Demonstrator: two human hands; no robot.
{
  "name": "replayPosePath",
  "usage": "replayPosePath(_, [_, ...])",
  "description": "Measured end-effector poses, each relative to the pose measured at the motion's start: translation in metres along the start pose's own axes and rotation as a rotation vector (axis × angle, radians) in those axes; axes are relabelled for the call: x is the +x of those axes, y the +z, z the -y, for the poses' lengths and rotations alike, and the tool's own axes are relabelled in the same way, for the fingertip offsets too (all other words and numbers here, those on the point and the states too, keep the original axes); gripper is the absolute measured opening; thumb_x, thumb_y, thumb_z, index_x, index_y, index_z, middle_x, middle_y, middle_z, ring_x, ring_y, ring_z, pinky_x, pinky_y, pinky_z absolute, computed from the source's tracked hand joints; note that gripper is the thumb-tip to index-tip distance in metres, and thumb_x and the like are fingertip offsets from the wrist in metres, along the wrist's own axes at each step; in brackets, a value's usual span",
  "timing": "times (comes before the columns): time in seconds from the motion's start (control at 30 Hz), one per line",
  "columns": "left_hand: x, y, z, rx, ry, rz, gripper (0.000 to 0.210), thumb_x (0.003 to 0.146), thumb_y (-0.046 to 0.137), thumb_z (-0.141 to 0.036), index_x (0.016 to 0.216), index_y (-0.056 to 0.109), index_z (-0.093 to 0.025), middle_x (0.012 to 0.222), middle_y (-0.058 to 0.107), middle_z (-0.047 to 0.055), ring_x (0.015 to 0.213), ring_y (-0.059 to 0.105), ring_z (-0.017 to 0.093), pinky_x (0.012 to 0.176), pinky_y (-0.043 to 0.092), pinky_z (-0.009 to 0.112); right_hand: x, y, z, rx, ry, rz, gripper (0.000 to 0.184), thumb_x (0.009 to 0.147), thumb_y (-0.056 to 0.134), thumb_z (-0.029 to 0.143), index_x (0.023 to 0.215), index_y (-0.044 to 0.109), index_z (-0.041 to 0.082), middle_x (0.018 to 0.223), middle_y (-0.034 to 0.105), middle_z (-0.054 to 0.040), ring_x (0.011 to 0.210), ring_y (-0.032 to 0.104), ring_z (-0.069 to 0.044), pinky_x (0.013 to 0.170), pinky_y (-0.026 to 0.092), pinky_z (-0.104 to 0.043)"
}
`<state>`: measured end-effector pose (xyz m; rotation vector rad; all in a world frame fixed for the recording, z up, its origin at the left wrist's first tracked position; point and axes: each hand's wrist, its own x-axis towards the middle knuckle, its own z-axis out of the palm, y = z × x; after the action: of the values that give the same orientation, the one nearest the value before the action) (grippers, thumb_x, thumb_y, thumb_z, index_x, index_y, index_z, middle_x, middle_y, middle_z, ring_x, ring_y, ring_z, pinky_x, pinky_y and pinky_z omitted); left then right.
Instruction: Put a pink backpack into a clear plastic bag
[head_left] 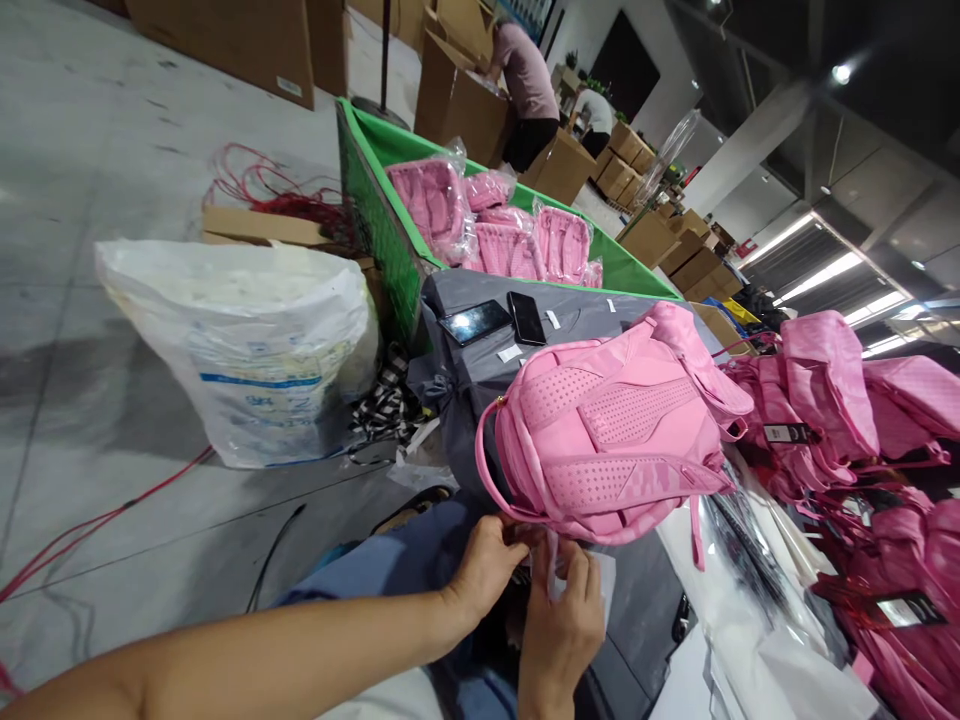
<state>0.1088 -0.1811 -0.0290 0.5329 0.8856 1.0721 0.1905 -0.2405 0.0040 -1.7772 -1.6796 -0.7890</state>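
A pink backpack (622,420) lies on the grey-covered table, its dotted shoulder straps facing up. At its near edge my left hand (484,565) is closed, fingertips tucked by the pink trim; what they pinch is hidden. My right hand (562,615) is closed just beside it, with a thin whitish strip (553,565) between the fingers. Behind the right hand shows a piece of white sheet (606,580). Both hands are close together, below the backpack's edge and above my lap.
Two phones (475,322) and small white labels (510,354) lie beyond the backpack. A green-rimmed bin (390,235) holds bagged pink backpacks. More pink backpacks (829,400) are piled at right, near plastic bags (750,540). A full white sack (240,350) stands left. Two people work among cartons behind.
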Motion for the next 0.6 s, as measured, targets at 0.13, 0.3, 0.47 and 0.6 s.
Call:
replayPosePath(0.13, [-0.006, -0.002, -0.003, -0.010, -0.002, -0.043, 0.037, 0.044, 0.088, -0.042, 0.067, 0.073, -0.017, 0.068, 0.074, 0.005, 0.070, 0.066, 0.022, 0.070, 0.056, 0.031, 0.001, 0.010, 0.006, -0.051, 0.015, -0.010, 0.029, 0.107, 0.044, 0.041, 0.090, 0.056, 0.020, 0.074, 0.059, -0.0028, 0.064, 0.055, -0.019, 0.060, 0.039, -0.031])
replayPosePath(0.3, [-0.022, -0.008, -0.016, 0.107, 0.026, 0.041, 0.034, 0.058, 0.079, -0.050, 0.060, 0.070, -0.017, 0.062, 0.069, 0.003, 0.067, 0.062, 0.020, 0.070, 0.053, 0.029, 0.003, 0.008, 0.006, -0.136, -0.106, 0.014, 0.030, 0.108, 0.040, 0.029, 0.082, 0.052, 0.023, 0.077, 0.056, -0.0028, 0.064, 0.049, -0.019, 0.063, 0.034, -0.033])
replayPosePath(0.47, [-0.022, -0.006, -0.024, 0.387, 0.110, 0.065, 0.041, 0.065, 0.063, -0.054, 0.051, 0.065, -0.016, 0.054, 0.060, 0.001, 0.058, 0.051, 0.015, 0.058, 0.040, 0.026, 0.002, 0.004, 0.003, -0.131, -0.243, 0.077, 0.027, 0.107, 0.036, 0.019, 0.088, 0.055, 0.022, 0.087, 0.059, -0.0060, 0.075, 0.053, -0.021, 0.069, 0.035, -0.033])
replayPosePath(0.6, [-0.022, -0.006, -0.026, 0.445, 0.089, 0.099, 0.043, 0.070, 0.057, -0.054, 0.049, 0.059, -0.017, 0.050, 0.051, -0.001, 0.057, 0.048, 0.015, 0.057, 0.036, 0.026, 0.003, 0.002, 0.006, -0.138, -0.228, 0.128, 0.032, 0.106, 0.031, 0.017, 0.083, 0.053, 0.021, 0.085, 0.057, -0.0069, 0.075, 0.051, -0.022, 0.070, 0.035, -0.035])
